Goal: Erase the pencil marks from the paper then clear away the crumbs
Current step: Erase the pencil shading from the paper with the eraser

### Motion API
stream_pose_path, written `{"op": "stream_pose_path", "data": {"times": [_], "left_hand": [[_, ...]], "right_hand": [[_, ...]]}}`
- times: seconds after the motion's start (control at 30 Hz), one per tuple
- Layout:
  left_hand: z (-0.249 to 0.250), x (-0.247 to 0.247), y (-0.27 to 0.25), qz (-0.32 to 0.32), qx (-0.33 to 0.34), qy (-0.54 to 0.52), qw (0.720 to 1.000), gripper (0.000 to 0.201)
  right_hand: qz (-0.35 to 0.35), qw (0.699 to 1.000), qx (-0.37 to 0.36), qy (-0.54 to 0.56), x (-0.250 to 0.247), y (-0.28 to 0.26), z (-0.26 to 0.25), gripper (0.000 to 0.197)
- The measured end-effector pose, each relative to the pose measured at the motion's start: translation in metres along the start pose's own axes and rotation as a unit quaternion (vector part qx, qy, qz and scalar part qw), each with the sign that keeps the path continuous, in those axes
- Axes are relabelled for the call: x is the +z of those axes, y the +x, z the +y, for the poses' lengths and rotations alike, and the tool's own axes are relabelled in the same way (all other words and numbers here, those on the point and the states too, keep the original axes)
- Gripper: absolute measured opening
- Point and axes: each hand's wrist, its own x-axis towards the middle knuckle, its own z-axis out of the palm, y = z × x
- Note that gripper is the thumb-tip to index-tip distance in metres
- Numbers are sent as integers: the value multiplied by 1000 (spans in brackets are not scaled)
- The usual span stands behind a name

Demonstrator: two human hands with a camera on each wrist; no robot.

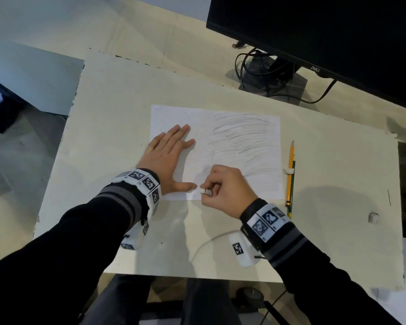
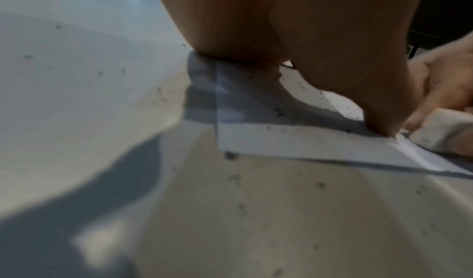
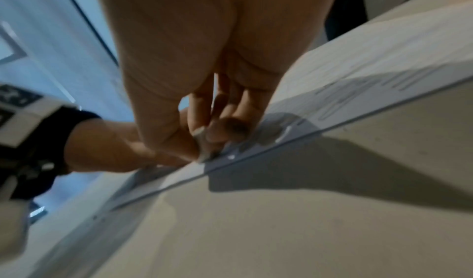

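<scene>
A white sheet of paper (image 1: 220, 127) lies on the table, its right half covered in grey pencil scribble (image 1: 244, 141), its left half mostly rubbed bare. My left hand (image 1: 167, 156) lies flat on the paper's left part, fingers straight, thumb (image 2: 379, 108) pressing near the front edge. My right hand (image 1: 223, 191) pinches a small white eraser (image 1: 203, 190) against the paper's front edge, right next to the left thumb. The eraser (image 2: 440, 126) shows beside the thumb in the left wrist view. Dark crumbs (image 2: 281, 112) dot the paper and table.
A yellow pencil (image 1: 290, 172) and a green one lie just right of the paper. A small white object (image 1: 373, 217) sits further right. A black monitor (image 1: 314, 38) with its stand and cables (image 1: 267, 73) stands at the back right. The table's front edge (image 1: 197, 277) is near my wrists.
</scene>
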Motion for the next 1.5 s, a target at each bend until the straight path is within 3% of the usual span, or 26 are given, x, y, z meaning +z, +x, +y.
{"op": "stream_pose_path", "data": {"times": [0.07,0.2,0.33,0.47,0.6,0.73,0.87,1.0,1.03,1.13,1.2,1.3,1.4,1.5], "left_hand": [[0,0,0,3,-1,4,1000,111],[0,0,0,3,-2,4,1000,111],[0,0,0,0,-1,5,1000,111],[0,0,0,3,-3,3,1000,110],[0,-1,0,1,-3,2,1000,110],[0,0,0,-2,-3,4,1000,111],[0,1,0,5,-1,2,1000,109],[-1,0,0,1,-2,1,1000,111],[0,-1,0,-4,-1,6,1000,112],[0,0,1,-20,-3,36,999,120],[0,0,1,-26,-6,42,999,123],[1,0,2,-27,-5,42,999,123],[2,0,1,-26,-9,37,999,122],[2,-1,2,-32,-7,39,999,122]], "right_hand": [[9,1000,18,-1,2,-5,0,5],[-19,998,-25,-52,10,-17,-7,4],[69,996,33,-36,2,-10,4,4],[19,998,1,-59,5,-17,-2,5],[84,995,24,-40,4,-14,6,6],[-2,999,-12,-40,9,-21,0,7],[30,999,23,-22,1,-9,-1,6],[-87,992,67,65,3,-22,-22,10],[-87,990,72,86,-2,-22,-25,10],[24,988,84,124,-17,-2,-14,7],[104,992,52,52,-19,14,-2,9],[59,995,-37,-74,-5,12,3,13],[21,989,-100,-111,-3,6,3,13],[76,986,-91,-118,-15,28,8,12]]}}
